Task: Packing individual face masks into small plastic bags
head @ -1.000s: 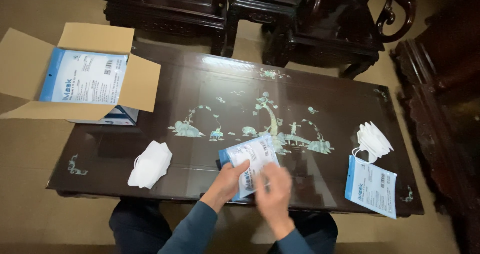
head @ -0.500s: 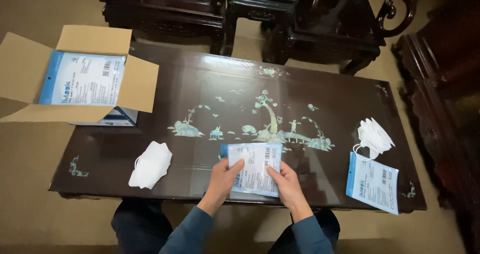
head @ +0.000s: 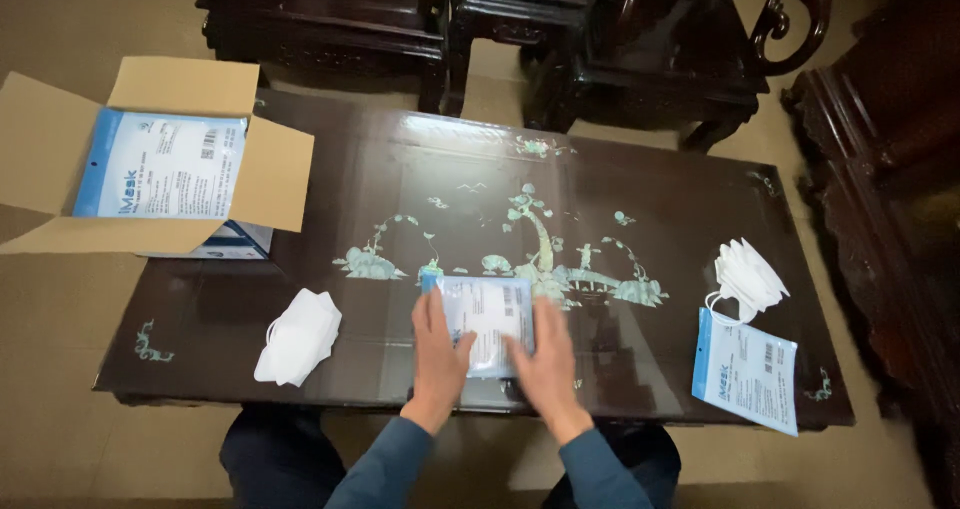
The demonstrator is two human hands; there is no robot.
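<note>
Centrally, left hand (head: 437, 354) and right hand (head: 545, 364) grip opposite edges of flat blue-white plastic mask packet (head: 483, 319), low over near edge of dark inlaid wooden counter (head: 640, 219); white folded mask (head: 297, 336) lies left.

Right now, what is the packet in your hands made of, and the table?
The packet looks like thin glossy plastic film; it shines under both hands, left hand and right hand. The table seems dark polished wood with pale shell-like inlay, probably lacquered, since it reflects light.
</note>
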